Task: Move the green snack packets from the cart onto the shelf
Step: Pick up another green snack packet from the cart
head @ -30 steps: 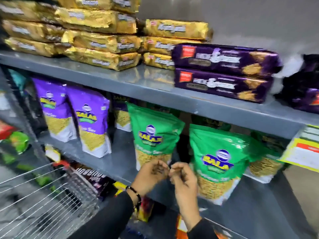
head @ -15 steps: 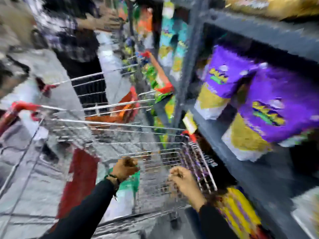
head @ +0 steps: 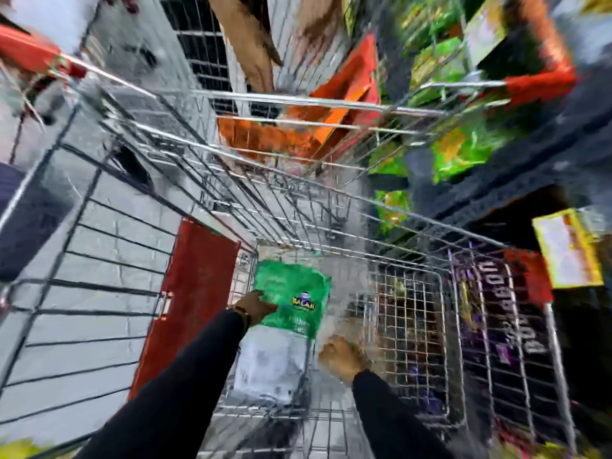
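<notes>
So only one view here, the head cam, and it's swung a lot: a sec ago it faced the shelf w/ both hands fiddling together in front of the green packs already stocked there, now it looks straight down into the cart. IMO that means one placement is done and the next pickup is starting. Frame's pretty motion-blurred btw. The green snack packet lies at the bottom of the wire basket, near its left wall, logo side up. Left hand is down in there, fingers spread flat-ish and touching the packet's left edge, but can't tell if it's actually got a grip yet. Right hand hangs just to the packet's right, loosely curled, holding nothing afaict. The shelf runs along the right edge, other packs on it just smears.
</notes>
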### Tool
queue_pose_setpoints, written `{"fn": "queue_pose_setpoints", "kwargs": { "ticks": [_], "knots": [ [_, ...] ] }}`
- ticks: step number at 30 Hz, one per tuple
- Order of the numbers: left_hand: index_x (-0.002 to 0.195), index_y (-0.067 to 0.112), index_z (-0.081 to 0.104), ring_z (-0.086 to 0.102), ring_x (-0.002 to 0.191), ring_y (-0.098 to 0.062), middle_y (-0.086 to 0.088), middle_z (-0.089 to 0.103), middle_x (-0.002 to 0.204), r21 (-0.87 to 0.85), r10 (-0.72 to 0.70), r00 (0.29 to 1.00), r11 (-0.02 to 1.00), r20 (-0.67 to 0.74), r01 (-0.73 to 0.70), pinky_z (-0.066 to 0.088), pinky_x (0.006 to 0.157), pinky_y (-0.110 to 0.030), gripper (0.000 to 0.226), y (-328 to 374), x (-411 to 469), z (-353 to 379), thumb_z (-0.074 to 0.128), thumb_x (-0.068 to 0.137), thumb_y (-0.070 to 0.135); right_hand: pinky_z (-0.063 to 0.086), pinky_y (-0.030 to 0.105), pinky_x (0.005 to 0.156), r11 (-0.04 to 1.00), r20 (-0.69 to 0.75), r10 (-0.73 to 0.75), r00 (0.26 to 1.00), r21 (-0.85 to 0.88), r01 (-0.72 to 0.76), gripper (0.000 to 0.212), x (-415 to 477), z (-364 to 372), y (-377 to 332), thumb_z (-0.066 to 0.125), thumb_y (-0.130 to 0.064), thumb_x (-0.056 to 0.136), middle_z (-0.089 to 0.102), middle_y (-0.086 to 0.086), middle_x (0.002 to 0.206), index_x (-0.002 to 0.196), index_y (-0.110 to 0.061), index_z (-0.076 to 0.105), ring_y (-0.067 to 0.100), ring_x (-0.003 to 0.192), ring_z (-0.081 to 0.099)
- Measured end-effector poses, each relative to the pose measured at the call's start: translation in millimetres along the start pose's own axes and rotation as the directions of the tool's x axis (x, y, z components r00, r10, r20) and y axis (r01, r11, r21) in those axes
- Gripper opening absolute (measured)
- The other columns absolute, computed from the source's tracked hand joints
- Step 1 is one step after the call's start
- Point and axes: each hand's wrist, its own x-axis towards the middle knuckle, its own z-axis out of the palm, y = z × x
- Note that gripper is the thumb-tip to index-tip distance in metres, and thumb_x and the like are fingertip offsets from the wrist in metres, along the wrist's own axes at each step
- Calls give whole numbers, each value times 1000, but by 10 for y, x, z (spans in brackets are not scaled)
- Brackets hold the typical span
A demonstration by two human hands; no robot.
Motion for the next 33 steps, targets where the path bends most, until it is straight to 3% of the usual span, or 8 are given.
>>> {"fn": "queue_pose_setpoints", "kwargs": {
  "ticks": [3,10,14,19,23,27,30,33],
  "knots": [
    [128,-4,41,49,122,-34,-25,49,134,33,-47,998,998,-36,48,39,101,-36,55,-13,206,-9,60,83,22,36,15,68,998,98,42,994,47,-47,43,248,153,21,57,-17,85,34,-15,71,63,-36,26,6,74,42],
    [108,2,55,61,102,-38,-27,61,118,-64,-85,996,994,-31,83,50,94,-47,61,-325,749,75,72,58,32,31,9,33,970,104,96,990,214,-117,27,500,386,-8,64,7,76,42,3,66,76,-8,41,11,53,40],
    [78,-2,65,64,90,-35,-25,69,88,73,-57,994,995,-96,64,50,73,-40,42,-156,442,82,71,71,39,46,25,60,962,20,79,997,260,-82,26,434,468,-26,69,-3,72,59,14,88,90,-5,52,21,79,56],
    [45,16,38,45,60,-21,0,40,48,-56,10,968,998,-250,-25,29,46,-24,48,-65,168,68,75,66,37,54,44,85,934,-22,25,999,358,-15,30,318,364,-47,71,2,65,67,16,97,89,-8,56,30,91,63],
    [42,17,35,44,57,-19,-5,40,49,-67,189,934,973,-303,-219,32,56,-28,50,209,-157,-58,80,58,31,53,37,79,899,-35,-52,998,433,63,35,16,57,-186,68,7,69,62,11,95,85,-20,54,21,82,59],
    [44,4,45,59,61,-37,-11,47,45,135,419,845,908,-333,-397,37,53,-34,55,608,-783,-284,74,54,49,52,18,50,829,-81,-213,974,513,224,38,-510,-284,-269,61,16,73,63,11,88,105,-2,52,10,63,61],
    [52,-2,53,50,51,-16,-19,55,51,156,546,769,836,-333,-526,39,51,-34,66,853,-1321,-390,66,44,63,49,12,48,752,-183,-342,922,534,385,37,-1031,-520,-296,62,16,73,67,-6,72,104,-1,52,5,59,60],
    [49,2,52,40,55,-14,-14,47,52,131,667,673,735,-320,-666,31,55,-28,50,1071,-2009,-316,79,56,43,46,7,42,673,-281,-405,870,553,491,34,-1654,-772,-156,56,24,72,66,-12,62,95,-2,52,-8,44,58]
  ]
}}
